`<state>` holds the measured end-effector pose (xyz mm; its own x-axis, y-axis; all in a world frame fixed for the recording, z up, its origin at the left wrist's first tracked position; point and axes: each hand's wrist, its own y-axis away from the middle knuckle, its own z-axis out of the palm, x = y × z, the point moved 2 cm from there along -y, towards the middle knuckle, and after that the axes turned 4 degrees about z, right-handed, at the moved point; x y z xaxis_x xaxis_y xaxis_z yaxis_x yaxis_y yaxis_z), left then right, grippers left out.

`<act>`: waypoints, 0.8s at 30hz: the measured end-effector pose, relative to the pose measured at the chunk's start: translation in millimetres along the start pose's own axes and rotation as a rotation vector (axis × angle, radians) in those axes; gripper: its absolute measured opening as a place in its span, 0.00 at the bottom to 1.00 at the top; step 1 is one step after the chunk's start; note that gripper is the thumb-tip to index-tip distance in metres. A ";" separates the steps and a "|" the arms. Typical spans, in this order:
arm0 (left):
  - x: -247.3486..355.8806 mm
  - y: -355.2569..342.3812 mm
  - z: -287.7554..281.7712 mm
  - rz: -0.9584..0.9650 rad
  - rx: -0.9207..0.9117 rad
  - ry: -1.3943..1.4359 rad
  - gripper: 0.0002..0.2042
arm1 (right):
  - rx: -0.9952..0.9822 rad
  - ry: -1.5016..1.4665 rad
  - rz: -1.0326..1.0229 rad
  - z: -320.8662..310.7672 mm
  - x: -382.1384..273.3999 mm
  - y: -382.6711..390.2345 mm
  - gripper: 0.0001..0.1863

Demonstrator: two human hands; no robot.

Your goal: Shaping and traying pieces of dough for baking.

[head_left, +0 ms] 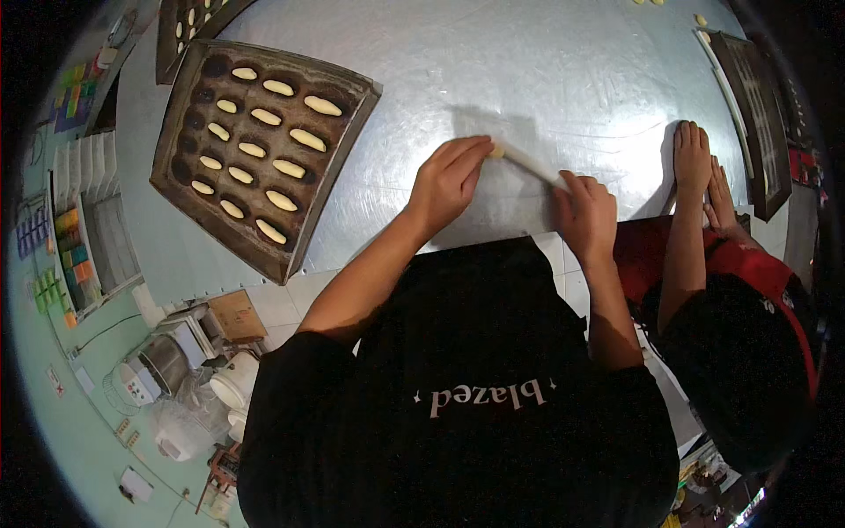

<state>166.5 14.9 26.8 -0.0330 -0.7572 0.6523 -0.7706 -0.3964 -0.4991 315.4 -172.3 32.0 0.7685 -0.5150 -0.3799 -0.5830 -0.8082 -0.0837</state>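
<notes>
A thin pale rope of dough (pixel 528 162) lies on the steel table (pixel 528 70). My left hand (pixel 449 180) rests flat with its fingertips on the rope's left end. My right hand (pixel 585 211) covers the rope's right end, fingers curled over it. A dark baking tray (pixel 348 172) with several oval dough pieces (pixel 264 116) in rows sits on the table to the left of my left hand.
Another person in red stands at my right, both hands (pixel 700 167) pressed flat on the table. A second tray (pixel 757 114) lies at the right edge, a third (pixel 176 35) at the top left. Below the table at left are a scale (pixel 145 374) and white containers (pixel 233 387).
</notes>
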 end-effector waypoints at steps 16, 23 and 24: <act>-21.0 -1.7 13.7 0.054 -0.399 -0.078 0.16 | -0.003 0.010 -0.144 25.6 -27.6 -24.8 0.24; -64.4 -42.7 37.6 -0.071 -0.204 -0.622 0.25 | 0.049 0.218 -0.018 70.3 -14.4 -122.6 0.43; -72.3 -52.2 41.1 -0.078 -0.211 -0.616 0.25 | 0.120 0.205 -0.011 74.1 -11.2 -138.0 0.42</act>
<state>235.2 69.0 -17.7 0.3501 -0.9141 0.2048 -0.8664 -0.3991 -0.3000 367.7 -33.9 -20.5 0.8055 -0.5632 -0.1844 -0.5918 -0.7807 -0.2006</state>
